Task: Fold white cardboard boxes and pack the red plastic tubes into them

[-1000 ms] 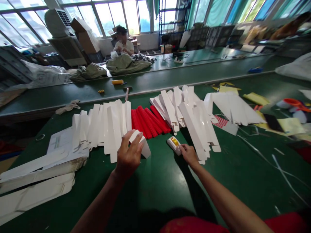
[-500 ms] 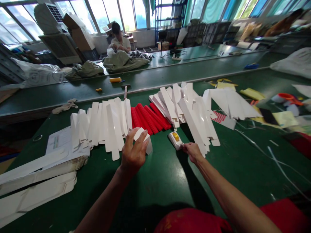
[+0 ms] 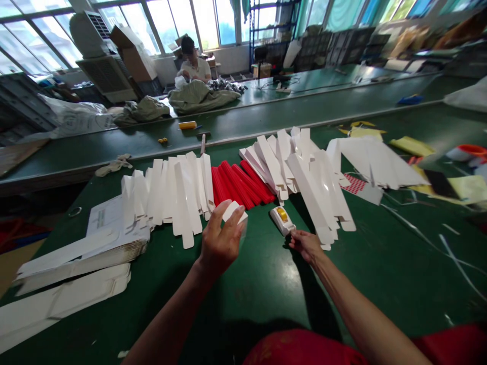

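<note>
My left hand [image 3: 222, 244] is closed around a white paper box [image 3: 236, 212], holding it up over the table with one end towards the top. My fingers cover much of it. My right hand [image 3: 307, 245] pinches at the near end of a white tape dispenser [image 3: 282, 221] with a yellow roll in it. The strip of tape between those fingertips is too small to see clearly. Just beyond my hands lie several red ribbed sticks [image 3: 239, 185], side by side. White folded boxes lie to their left [image 3: 182, 195] and right [image 3: 315, 187], some with end flaps sticking out.
Stacked flat white cartons [image 3: 76, 284] lie at the left of the green table [image 3: 243, 309]. White sheets [image 3: 380, 162], yellow paper [image 3: 413, 146] and loose strips lie at the right. A glove [image 3: 114, 166] is by the far-left edge. Another person [image 3: 194, 68] sits beyond the second table.
The view has shifted slightly left, so things appear farther right. My left hand still holds the white box; my right hand stays at the tape dispenser's end.
</note>
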The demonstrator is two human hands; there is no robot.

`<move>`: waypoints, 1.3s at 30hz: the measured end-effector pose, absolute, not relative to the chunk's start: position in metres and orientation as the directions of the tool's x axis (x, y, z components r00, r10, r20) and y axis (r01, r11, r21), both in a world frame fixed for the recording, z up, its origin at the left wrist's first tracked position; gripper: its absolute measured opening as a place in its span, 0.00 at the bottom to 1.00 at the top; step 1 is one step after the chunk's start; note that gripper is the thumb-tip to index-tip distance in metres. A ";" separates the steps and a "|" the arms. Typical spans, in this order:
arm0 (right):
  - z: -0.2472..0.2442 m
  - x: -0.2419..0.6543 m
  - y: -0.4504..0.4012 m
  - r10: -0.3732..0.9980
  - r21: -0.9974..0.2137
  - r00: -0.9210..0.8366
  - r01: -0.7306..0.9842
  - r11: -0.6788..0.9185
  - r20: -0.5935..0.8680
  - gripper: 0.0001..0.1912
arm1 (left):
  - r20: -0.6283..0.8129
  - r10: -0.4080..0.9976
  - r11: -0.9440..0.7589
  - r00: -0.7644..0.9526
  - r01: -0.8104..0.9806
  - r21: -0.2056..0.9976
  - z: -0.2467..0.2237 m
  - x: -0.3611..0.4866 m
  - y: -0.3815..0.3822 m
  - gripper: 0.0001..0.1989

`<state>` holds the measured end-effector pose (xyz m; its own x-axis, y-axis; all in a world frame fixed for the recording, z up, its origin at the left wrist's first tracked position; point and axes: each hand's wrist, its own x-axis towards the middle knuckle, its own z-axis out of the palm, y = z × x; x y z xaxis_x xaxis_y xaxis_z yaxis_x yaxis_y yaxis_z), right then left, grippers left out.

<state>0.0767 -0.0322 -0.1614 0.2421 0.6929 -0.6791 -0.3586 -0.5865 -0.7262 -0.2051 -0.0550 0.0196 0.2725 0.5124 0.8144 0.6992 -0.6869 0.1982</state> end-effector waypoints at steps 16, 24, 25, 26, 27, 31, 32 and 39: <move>0.023 -0.022 -0.053 0.992 -0.921 -0.108 -0.377 -0.095 -0.057 0.14 | 0.783 0.593 -0.580 0.187 0.773 0.256 0.032 -0.199 -0.050 0.14; 0.062 -0.069 -0.047 0.994 -0.964 -0.105 -0.266 -0.001 0.028 0.13 | 0.774 0.627 -0.509 0.088 0.798 0.322 0.019 -0.199 -0.051 0.32; 0.062 -0.072 -0.047 0.995 -0.968 -0.097 -0.250 0.004 0.029 0.14 | 0.774 0.629 -0.502 0.076 0.800 0.329 0.018 -0.199 -0.051 0.33; 0.063 -0.073 -0.047 0.995 -0.973 -0.093 -0.232 0.009 0.032 0.14 | 0.772 0.632 -0.495 0.063 0.800 0.340 0.017 -0.198 -0.052 0.33; 0.064 -0.074 -0.046 0.995 -0.977 -0.095 -0.212 0.009 0.030 0.14 | 0.770 0.636 -0.489 0.049 0.798 0.352 0.016 -0.197 -0.053 0.34; 0.075 -0.075 -0.042 0.985 -0.973 -0.150 -0.197 -0.116 -0.087 0.17 | 0.771 0.635 -0.498 0.035 0.782 0.374 0.017 -0.197 -0.055 0.35; 0.078 -0.074 -0.040 0.973 -0.961 -0.174 -0.203 -0.189 -0.155 0.17 | 0.776 0.628 -0.510 0.047 0.778 0.366 0.018 -0.198 -0.056 0.35; 0.074 -0.070 -0.026 0.877 -0.881 -0.370 -0.238 -0.408 -0.306 0.18 | 0.712 0.687 -0.566 0.144 0.721 0.400 0.030 -0.211 -0.058 0.21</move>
<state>-0.0696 -0.0264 0.0739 -0.3703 0.8772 -0.3057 -0.2382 -0.4077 -0.8815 -0.2109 -0.0585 0.0303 0.1443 0.6871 0.7121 0.7211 -0.5658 0.3998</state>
